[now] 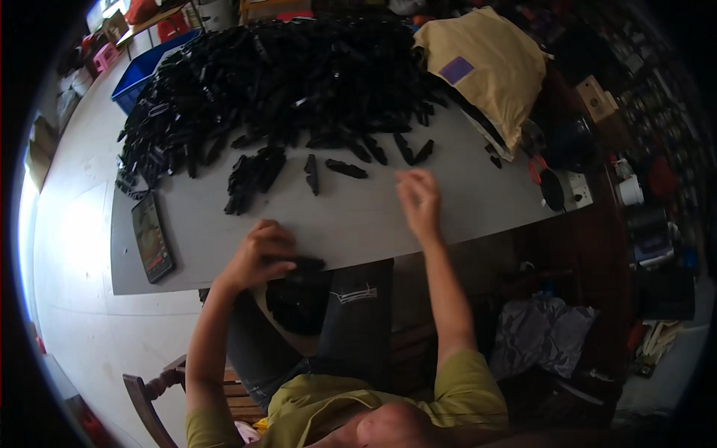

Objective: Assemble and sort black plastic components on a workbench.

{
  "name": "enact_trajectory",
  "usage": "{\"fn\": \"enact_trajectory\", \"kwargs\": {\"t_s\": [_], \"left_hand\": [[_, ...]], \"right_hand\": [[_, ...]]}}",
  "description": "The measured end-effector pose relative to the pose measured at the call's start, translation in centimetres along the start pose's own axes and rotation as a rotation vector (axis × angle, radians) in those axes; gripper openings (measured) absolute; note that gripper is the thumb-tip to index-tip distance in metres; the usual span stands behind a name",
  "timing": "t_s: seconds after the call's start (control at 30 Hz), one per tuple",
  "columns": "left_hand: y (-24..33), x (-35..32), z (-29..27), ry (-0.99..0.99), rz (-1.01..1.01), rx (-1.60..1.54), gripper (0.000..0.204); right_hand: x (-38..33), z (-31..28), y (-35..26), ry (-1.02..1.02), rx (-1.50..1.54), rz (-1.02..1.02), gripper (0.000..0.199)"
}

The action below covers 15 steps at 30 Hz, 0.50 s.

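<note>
At the table's front edge, my left hand [263, 252] has its fingers curled, with a blurred black plastic piece [310, 263] at the thumb tip. Below it, between my legs, is a dark mass [300, 302] that looks like more black pieces. My right hand [420, 203] hovers over the table to the right, thumb and forefinger slightly apart and nothing visible between them. Loose black pieces lie beyond it, among them one lying flat [347, 169] and a V-shaped pair [414, 150]. A small clump [255, 179] lies beyond my left hand.
A large heap of black pieces [299, 82] covers the far half of the grey table [358, 224]. A phone [152, 239] lies at the left edge. At the far right stands a tan sack [489, 63]; a blue crate [142, 78] is at the far left.
</note>
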<state>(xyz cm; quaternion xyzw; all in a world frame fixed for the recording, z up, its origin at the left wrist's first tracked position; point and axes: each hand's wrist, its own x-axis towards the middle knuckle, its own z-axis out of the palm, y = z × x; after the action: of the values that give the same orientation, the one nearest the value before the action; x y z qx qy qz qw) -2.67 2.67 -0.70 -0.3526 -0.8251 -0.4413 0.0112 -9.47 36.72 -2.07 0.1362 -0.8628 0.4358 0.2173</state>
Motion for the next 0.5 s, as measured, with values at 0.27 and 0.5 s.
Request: {"fn": "enact_trajectory", "kwargs": {"t_s": [0.27, 0.5], "left_hand": [[0.8, 0.7, 0.6, 0.033, -0.104, -0.040, 0.021], [0.9, 0.5, 0.7, 0.054, -0.168, -0.001, 0.013]], "right_hand": [[5.8, -12.8, 19.3, 0.365, -0.791, 0.258, 0.038], [12.3, -11.3, 22.2, 0.171, -0.830, 0.078, 0.050]]}}
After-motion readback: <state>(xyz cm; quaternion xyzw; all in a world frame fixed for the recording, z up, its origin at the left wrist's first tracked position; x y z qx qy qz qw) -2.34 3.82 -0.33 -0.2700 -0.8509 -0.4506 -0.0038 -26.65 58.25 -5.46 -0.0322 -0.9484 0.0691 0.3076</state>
